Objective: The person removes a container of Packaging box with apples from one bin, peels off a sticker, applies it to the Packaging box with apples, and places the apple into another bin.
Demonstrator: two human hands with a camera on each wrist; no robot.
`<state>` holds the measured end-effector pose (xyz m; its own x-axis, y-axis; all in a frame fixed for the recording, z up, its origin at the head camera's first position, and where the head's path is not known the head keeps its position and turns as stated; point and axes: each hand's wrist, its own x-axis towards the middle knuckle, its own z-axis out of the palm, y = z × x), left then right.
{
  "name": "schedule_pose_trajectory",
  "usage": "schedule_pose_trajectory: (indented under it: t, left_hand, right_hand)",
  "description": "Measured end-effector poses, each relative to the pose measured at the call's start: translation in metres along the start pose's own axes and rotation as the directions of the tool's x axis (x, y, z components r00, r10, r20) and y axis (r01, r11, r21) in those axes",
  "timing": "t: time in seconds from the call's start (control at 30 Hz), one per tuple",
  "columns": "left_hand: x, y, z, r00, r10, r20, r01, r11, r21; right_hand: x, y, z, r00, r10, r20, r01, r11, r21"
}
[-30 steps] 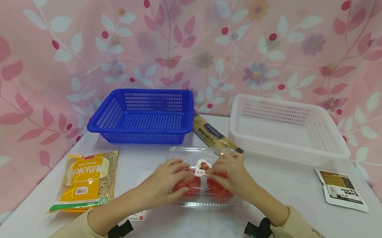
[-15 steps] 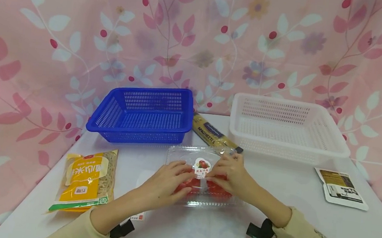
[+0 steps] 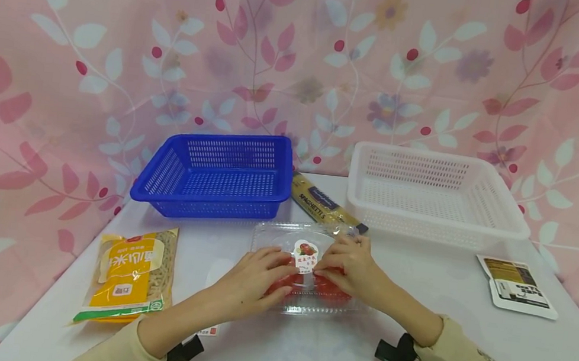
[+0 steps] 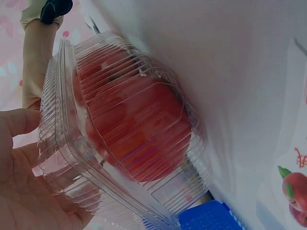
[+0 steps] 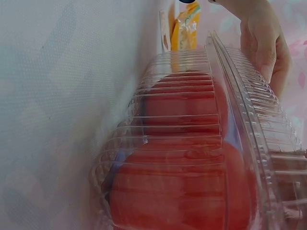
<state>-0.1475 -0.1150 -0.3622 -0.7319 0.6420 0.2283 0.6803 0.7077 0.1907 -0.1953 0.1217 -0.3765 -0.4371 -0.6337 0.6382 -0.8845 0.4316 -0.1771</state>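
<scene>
A clear plastic clamshell box (image 3: 272, 235) lies mid-table with red round fruits (image 4: 139, 124) inside that look like tomatoes. On its lid is a white sticker (image 3: 305, 260) printed with fruit and red writing. My left hand (image 3: 257, 278) rests on the lid's left half, its loosely extended fingers touching the sticker's left edge. At the sticker's right edge, my right hand (image 3: 346, 265) has thumb and forefinger close together with bent fingers. Whether they pinch the edge or press it is unclear. In the left wrist view, a printed sticker sheet (image 4: 295, 184) lies on the table.
A blue basket (image 3: 212, 202) stands behind left and a white basket (image 3: 434, 230) behind right. Between them lies a spaghetti packet (image 3: 319, 199), partly behind the box. A yellow food bag (image 3: 131, 272) is on the left, and a small pouch (image 3: 518, 287) on the right.
Over the last second the sticker appears slightly lower, with more of its writing visible. The left fingertips have shifted a little rightward along its edge. Box and baskets keep their places.
</scene>
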Motion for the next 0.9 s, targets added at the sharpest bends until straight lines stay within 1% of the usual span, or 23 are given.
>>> schedule_pose_trajectory:
  t: [0.17,0.3,0.43,0.6,0.73,0.83,0.9]
  left_hand:
    - [0.000,0.000,0.001,1.000,0.005,-0.016,-0.004,1.000,0.009]
    - [0.000,0.000,0.002,1.000,0.001,-0.008,-0.001,1.000,0.021]
    - [0.001,0.000,0.004,1.000,0.007,-0.019,-0.007,1.000,0.031]
    - [0.004,-0.001,0.005,0.997,0.045,-0.060,-0.043,0.998,0.040]
    - [0.008,-0.003,0.005,0.991,0.094,-0.094,-0.088,0.994,0.059]
    - [0.012,-0.004,0.004,0.987,0.125,-0.100,-0.118,0.991,0.067]
    - [0.015,-0.005,0.003,0.986,0.136,-0.091,-0.130,0.989,0.067]
  right_hand:
    - [0.001,0.000,0.000,0.999,0.026,0.034,-0.025,1.000,-0.007]
    - [0.001,-0.001,-0.001,0.995,0.062,0.077,-0.062,0.998,-0.008]
    - [0.001,-0.001,0.000,0.993,0.067,0.097,-0.067,0.998,-0.004]
    - [0.002,-0.003,0.000,0.995,0.051,0.085,-0.050,0.999,-0.011]
    - [0.004,-0.004,0.001,0.996,0.055,0.075,-0.052,0.998,-0.033]
    - [0.005,-0.003,0.002,0.996,0.049,0.073,-0.046,0.998,-0.043]
    - [0.006,-0.003,0.002,0.997,0.038,0.070,-0.035,0.998,-0.043]
